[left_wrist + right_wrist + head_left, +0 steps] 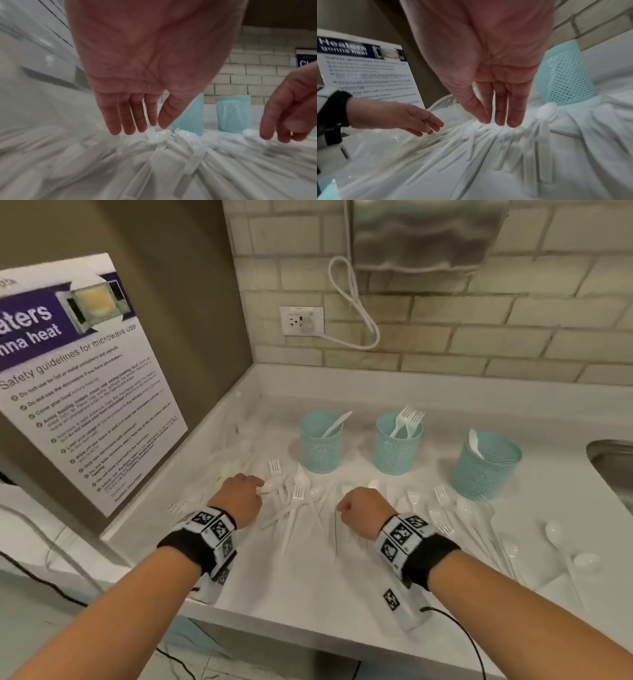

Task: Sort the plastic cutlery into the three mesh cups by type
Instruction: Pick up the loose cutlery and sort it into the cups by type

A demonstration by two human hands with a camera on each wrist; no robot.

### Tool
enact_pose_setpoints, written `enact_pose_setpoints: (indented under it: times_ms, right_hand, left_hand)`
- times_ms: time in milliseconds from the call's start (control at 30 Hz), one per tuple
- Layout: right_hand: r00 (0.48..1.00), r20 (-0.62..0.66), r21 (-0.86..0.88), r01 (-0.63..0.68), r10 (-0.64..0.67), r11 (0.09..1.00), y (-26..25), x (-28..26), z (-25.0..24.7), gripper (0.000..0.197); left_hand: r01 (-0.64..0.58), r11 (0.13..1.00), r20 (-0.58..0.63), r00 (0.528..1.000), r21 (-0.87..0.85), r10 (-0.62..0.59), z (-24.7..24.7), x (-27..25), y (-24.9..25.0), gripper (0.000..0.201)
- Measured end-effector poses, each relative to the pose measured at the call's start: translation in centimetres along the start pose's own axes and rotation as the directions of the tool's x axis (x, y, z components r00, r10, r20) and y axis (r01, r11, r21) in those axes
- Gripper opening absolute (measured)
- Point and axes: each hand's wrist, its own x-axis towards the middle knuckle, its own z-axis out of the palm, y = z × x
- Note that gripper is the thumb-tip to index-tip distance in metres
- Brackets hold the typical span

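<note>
Three teal mesh cups stand in a row at the back of the white counter. The left cup (320,441) holds a knife, the middle cup (397,445) holds forks, and the right cup (486,463) holds a spoon. Several white plastic forks, spoons and knives (301,501) lie scattered in front of them. My left hand (239,494) hovers over the left of the pile, its straight fingers (132,121) just above a spoon (159,136), holding nothing. My right hand (364,508) hangs over the middle of the pile, fingers (500,115) straight and pointing down, empty.
A steel sink (613,463) cuts into the counter at the far right. A microwave safety poster (78,378) covers the left wall. On the brick back wall are an outlet with a white cord (356,313). More spoons (555,532) lie toward the right front.
</note>
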Motion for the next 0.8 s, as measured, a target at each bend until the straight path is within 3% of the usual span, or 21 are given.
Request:
enact_pose_setpoints:
  times_ms: [133, 300, 533, 633, 733, 800]
  right_hand:
    - [0.999, 0.039, -0.116, -0.031, 0.036, 0.993, -0.8, 1.3, 0.9, 0.033]
    - [0.998, 0.053, -0.189, -0.027, 0.038, 0.982, -0.6, 2.8, 1.8, 0.032]
    - [0.976, 0.205, -0.117, 0.101, -0.075, 0.988, -2.8, 3.2, 3.1, 0.023]
    - [0.944, 0.272, -0.050, 0.208, -0.187, 0.977, -4.1, 3.3, 3.2, 0.035]
    - [0.970, 0.121, -0.015, 0.213, -0.209, 0.977, -4.1, 4.0, 1.7, 0.040]
    - [0.984, 0.034, -0.092, 0.175, -0.172, 0.980, -3.4, 5.0, 0.9, 0.050]
  left_hand:
    - [0.013, 0.991, 0.049, 0.999, 0.131, -0.019, 0.8, 1.8, -0.1, 0.044]
    - [0.005, 0.968, 0.084, 0.996, 0.249, -0.027, 1.9, 3.4, -0.8, 0.035]
    - [0.052, 0.987, 0.102, 0.992, 0.155, -0.068, 1.4, 4.3, -0.5, 0.032]
    - [0.075, 0.995, 0.124, 0.989, 0.067, -0.083, 1.2, 3.9, 0.2, 0.039]
    - [0.110, 0.994, 0.173, 0.979, 0.000, -0.108, 0.3, 2.9, 1.1, 0.050]
    - [0.141, 0.988, 0.267, 0.956, -0.060, -0.120, 0.3, 2.6, 1.3, 0.062]
